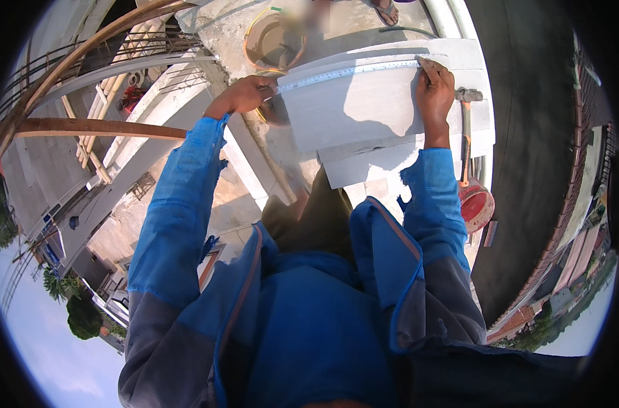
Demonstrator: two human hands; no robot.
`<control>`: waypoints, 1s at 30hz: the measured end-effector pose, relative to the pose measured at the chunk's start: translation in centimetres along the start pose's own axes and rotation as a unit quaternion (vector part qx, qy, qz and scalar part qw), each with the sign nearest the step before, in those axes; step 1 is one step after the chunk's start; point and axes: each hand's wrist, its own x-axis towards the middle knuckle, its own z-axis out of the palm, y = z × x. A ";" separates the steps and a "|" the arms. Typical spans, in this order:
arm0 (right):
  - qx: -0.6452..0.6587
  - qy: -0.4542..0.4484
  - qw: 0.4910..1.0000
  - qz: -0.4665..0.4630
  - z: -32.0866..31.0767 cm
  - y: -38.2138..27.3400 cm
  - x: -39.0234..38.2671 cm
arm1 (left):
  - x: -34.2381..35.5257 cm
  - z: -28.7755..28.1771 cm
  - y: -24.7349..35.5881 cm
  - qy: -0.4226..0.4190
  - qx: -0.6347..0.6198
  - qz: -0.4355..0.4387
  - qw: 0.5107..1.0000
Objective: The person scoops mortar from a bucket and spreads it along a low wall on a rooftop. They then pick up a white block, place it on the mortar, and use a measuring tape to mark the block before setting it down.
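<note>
A white measuring tape (350,72) is stretched between my two hands, along the far side of a flat, light grey slab (316,122). My left hand (241,96) is closed on the tape's left end, just past the slab's left edge. My right hand (434,88) pinches the other end near the slab's right side, fingers bent down toward the surface. Which hand has the tape's case cannot be made out. My arms' shadow falls across the slab. Under it lie more pale slabs (364,166), partly covered.
Right of my right hand lies a hammer (467,109), beside a red bucket (475,207). A round yellow-rimmed tub (274,42) stands beyond the slab. Another person's sandalled foot (385,12) shows at the far edge. Wooden beams (99,127) and bamboo poles (100,109) are at left.
</note>
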 end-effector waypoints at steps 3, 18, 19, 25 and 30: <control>-0.010 0.002 1.000 0.002 0.5 -1.1 0.0 | 0.2 0.0 -1.0 0.017 0.015 0.052 0.998; -0.017 -0.035 0.999 0.009 0.9 -1.3 0.3 | 0.9 -0.3 -1.4 -0.001 -0.012 0.053 0.998; -0.023 -0.027 0.999 0.020 0.5 -0.7 0.5 | 0.7 -0.2 -1.4 -0.004 -0.010 0.044 0.999; -0.032 0.005 0.997 0.063 -0.7 4.9 1.7 | 0.4 -0.9 -2.0 -0.007 -0.004 0.049 0.999; -0.036 0.028 0.997 0.055 0.2 5.9 1.1 | 0.5 -1.0 -1.6 -0.010 0.004 0.042 0.999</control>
